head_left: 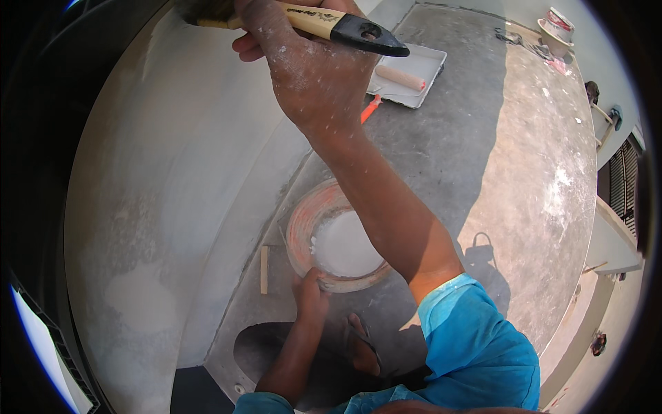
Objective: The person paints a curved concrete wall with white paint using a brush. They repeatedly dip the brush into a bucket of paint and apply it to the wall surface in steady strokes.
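Note:
My right hand (310,76) is raised at the top of the view, its fingers wrapped round a paintbrush (310,21) with a pale wooden handle and black tip. The dark bristles point left toward the grey wall (158,159), but whether they touch it I cannot tell. Lower down, my left hand (310,295) grips the near rim of a round bucket (302,224) smeared with orange and white. White paint (345,245) shows inside it. My right forearm passes over the bucket's right side and hides part of it.
A paint tray (429,65) with a roller (400,77) and orange handle lies on the concrete floor (441,145) beyond the bucket. A wooden strip (264,269) lies by the wall. At the far right stands a container (555,38) near rags. Sunlight falls across the floor's right side.

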The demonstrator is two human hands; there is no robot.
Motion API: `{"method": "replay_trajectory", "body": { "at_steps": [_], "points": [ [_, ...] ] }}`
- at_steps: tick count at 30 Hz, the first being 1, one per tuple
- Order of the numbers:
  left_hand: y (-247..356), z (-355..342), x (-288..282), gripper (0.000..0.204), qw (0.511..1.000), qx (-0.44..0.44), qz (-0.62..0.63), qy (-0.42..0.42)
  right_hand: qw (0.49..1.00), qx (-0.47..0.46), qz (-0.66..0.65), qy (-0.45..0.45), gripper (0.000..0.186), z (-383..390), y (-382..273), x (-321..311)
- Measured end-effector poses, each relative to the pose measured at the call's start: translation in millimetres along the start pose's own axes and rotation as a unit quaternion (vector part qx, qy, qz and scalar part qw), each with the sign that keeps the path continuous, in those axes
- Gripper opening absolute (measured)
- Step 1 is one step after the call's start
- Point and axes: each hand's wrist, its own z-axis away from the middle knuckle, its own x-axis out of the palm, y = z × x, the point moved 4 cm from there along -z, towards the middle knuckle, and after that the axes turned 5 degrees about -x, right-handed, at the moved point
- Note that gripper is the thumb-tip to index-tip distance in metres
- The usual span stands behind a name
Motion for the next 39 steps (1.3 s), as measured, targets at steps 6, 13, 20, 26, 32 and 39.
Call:
{"method": "replay_trajectory", "body": {
  "at_steps": [6, 13, 20, 26, 32, 39],
  "points": [
    [-3, -4, -3, 0.059, 1.000, 0.005, -0.005, -0.004, 0.997, -0.075, 0.020, 0.014, 0.023, 10, 3, 7],
    [-4, -8, -7, 0.056, 1.000, -0.007, -0.019, -0.014, 0.991, -0.088, 0.102, 0.003, 0.024, 17, -2, 12],
    [-2, -5, -6, 0.058, 1.000, -0.004, -0.015, -0.006, 0.985, -0.149, 0.092, 0.006, 0.021, 24, -10, 19],
    [-3, -6, -5, 0.058, 1.000, 0.002, -0.004, -0.012, 0.987, -0.150, 0.055, 0.019, 0.018, 32, -7, 25],
    [-3, -6, -6, 0.057, 1.000, -0.012, -0.018, -0.012, 0.988, -0.149, 0.028, 0.037, 0.021, 37, -10, 33],
    [-2, -6, -6, 0.061, 0.999, -0.020, -0.022, -0.027, 0.992, -0.120, 0.005, 0.040, 0.021, 46, -14, 40]
  ]
}}
